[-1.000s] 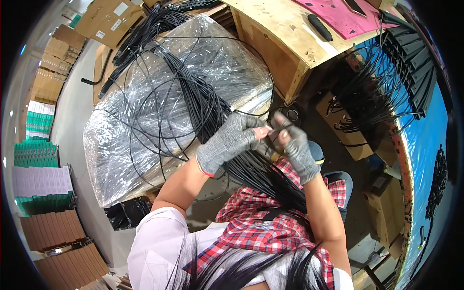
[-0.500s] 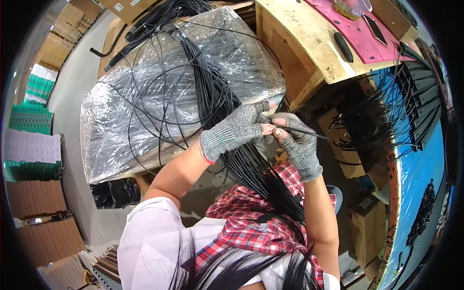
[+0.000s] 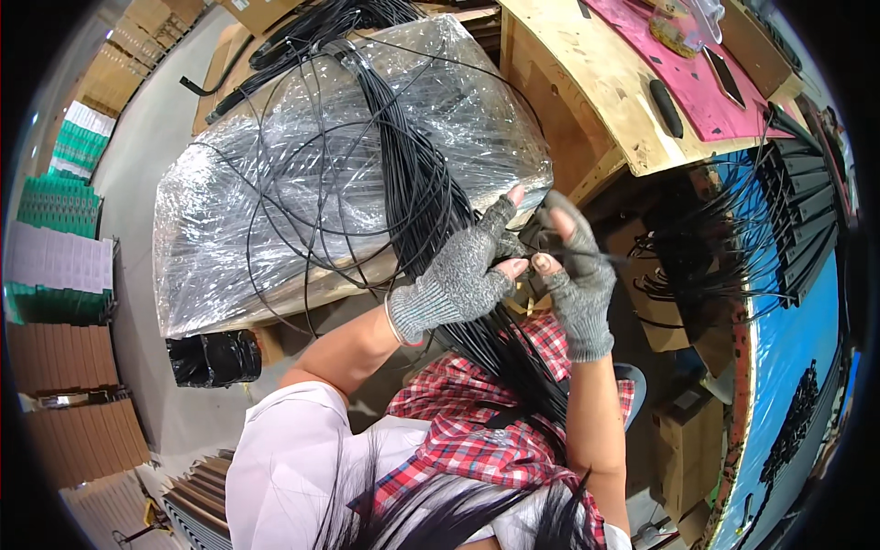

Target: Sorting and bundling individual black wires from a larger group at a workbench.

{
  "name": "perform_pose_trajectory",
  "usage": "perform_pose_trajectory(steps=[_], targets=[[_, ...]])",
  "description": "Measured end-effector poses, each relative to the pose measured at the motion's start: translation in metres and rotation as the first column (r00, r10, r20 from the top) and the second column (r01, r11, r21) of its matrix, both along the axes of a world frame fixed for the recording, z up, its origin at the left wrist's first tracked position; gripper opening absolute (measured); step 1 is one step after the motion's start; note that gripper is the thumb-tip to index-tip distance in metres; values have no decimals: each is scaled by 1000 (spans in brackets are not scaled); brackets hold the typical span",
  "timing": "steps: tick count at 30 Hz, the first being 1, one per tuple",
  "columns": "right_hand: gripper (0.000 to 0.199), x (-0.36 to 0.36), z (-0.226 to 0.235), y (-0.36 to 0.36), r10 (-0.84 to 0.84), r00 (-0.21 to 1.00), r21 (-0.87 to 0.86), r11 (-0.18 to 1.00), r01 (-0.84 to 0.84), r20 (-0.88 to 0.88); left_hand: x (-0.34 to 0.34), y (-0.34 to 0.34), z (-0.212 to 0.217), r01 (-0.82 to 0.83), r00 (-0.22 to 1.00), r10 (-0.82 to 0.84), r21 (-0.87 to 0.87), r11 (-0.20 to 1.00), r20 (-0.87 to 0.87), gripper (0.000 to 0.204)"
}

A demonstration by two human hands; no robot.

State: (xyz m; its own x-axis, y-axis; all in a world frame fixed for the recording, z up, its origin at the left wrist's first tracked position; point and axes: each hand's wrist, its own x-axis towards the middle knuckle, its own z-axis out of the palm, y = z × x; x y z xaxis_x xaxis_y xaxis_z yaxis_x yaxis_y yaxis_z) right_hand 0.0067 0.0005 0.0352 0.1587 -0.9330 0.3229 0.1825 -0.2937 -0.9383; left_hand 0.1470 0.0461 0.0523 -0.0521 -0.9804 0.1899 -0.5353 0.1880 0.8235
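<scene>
A thick bundle of thin black cables (image 3: 403, 156) runs from the far stack down across my lap. My left hand (image 3: 463, 266), in a grey fingerless knit glove, lies over the bundle. Its thumb and fingers curl round a single black cable, mostly hidden by the hand. Facing it, my right hand (image 3: 585, 293), gloved alike, has its thumb tip close to my left thumb. The cable's dark, blurred end crosses the right fingers, whose index is raised. Under the bundle, a red plaid apron (image 3: 477, 449) covers my lap.
A film-wrapped pallet load (image 3: 275, 220) stands ahead, with loose cable loops on it. To the right are a wooden table (image 3: 596, 82) with a pink sheet (image 3: 660, 73) and phone (image 3: 724, 76), and a blue-covered bench (image 3: 779, 367) with black cabled parts (image 3: 802, 220). Stacked cartons (image 3: 82, 357) line the left.
Both hands have dropped slightly toward me. The right index finger has lifted away from its thumb, and the cable end, sharp before, is now blurred. The view has shifted a little.
</scene>
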Motion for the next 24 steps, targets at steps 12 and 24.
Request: perform_pose_trajectory(steps=[12,24], targets=[[16,-34,-12,-35,179,859,192,977,-96,-480,-28,-19,-39,-145,987,148,-36,989,66,36],[16,2,7,-46,32,999,38,999,-33,11,1,-46,-2,113,972,-99,54,992,-215,18]])
